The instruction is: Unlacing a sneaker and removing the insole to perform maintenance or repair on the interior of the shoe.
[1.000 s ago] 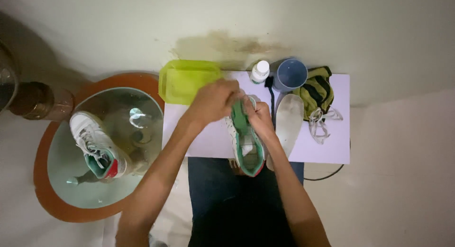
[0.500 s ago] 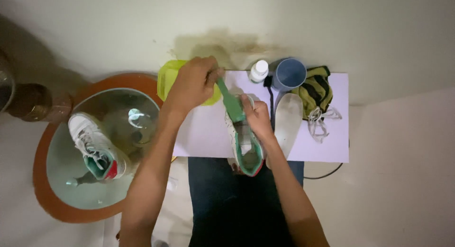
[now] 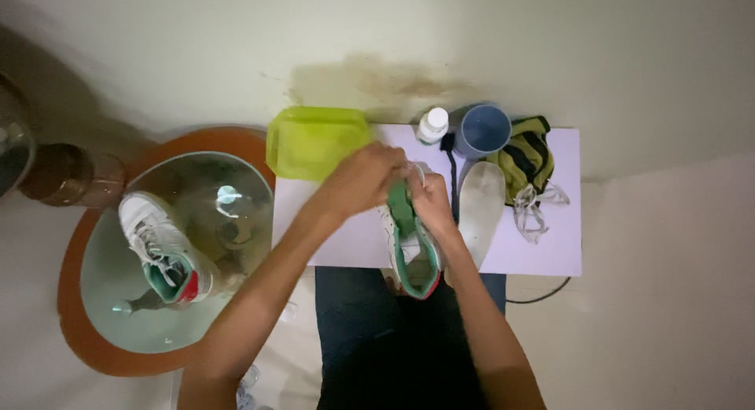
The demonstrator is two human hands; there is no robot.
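The left hand (image 3: pixel 363 178) has been brought back down from the yellow-green tub (image 3: pixel 317 141) to the shoe (image 3: pixel 410 241). Its green tongue (image 3: pixel 402 209) is gripped by both hands' closed fingers; the right hand (image 3: pixel 432 201) is beside it on the counter (image 3: pixel 550 245).

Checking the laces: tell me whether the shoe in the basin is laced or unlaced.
Laced: the white shoe in the basin shows laces crisscrossing its top.

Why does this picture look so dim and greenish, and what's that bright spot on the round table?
Head view: dim light with a greenish cast; corners darken; dark shadow falls upper left. The bright spot is glare on the glass table beside the spare shoe. The left hand and right hand on the held shoe look slightly soft.
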